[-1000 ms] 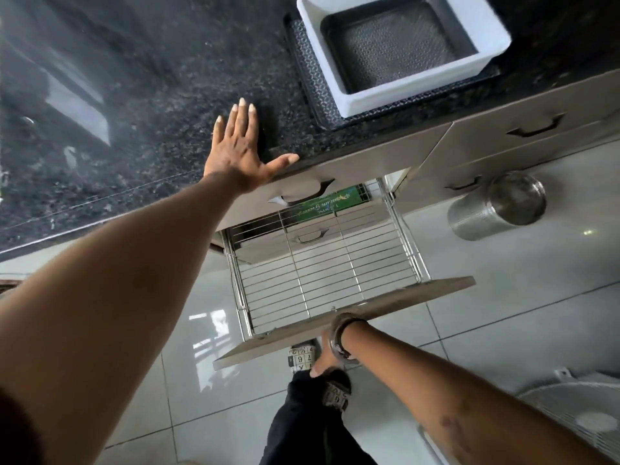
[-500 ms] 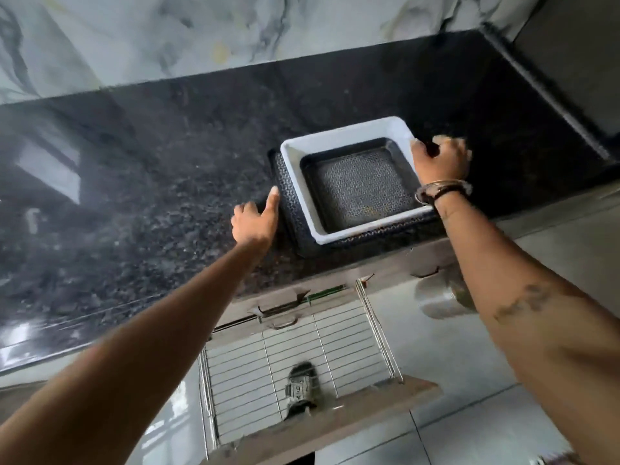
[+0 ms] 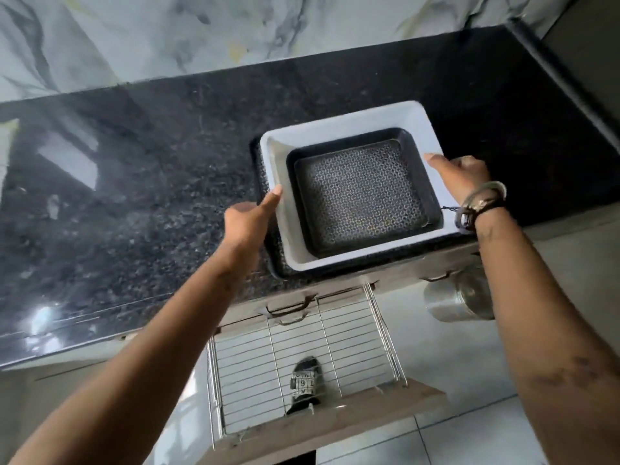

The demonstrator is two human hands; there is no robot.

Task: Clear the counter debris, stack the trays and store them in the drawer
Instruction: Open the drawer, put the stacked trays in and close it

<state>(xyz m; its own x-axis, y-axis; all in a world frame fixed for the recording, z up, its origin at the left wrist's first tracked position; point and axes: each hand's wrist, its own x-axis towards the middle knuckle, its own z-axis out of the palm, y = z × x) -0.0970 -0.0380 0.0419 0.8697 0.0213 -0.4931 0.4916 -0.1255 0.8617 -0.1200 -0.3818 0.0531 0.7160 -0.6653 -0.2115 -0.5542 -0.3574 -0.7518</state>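
Note:
Three trays sit stacked near the front edge of the black granite counter [image 3: 134, 196]. A white tray [image 3: 335, 127] rests on a wider black patterned tray [image 3: 273, 263], and a smaller black perforated tray [image 3: 362, 193] lies inside the white one. My left hand [image 3: 248, 219] grips the stack's left side, thumb over the white rim. My right hand [image 3: 463, 174] holds the right side, thumb on the white rim, fingers hidden behind it. Below the counter a drawer with a wire basket [image 3: 302, 350] stands pulled out, its wooden front [image 3: 335, 424] toward me.
A steel canister [image 3: 459, 297] stands on the tiled floor right of the drawer. Shut drawer fronts with handles [image 3: 292, 307] run under the counter edge. My foot [image 3: 303, 384] shows through the wire basket. A marble wall [image 3: 235, 35] backs the counter.
My right hand left the drawer front and came up to the trays' right side. My left hand moved from flat on the counter onto the stack's left edge.

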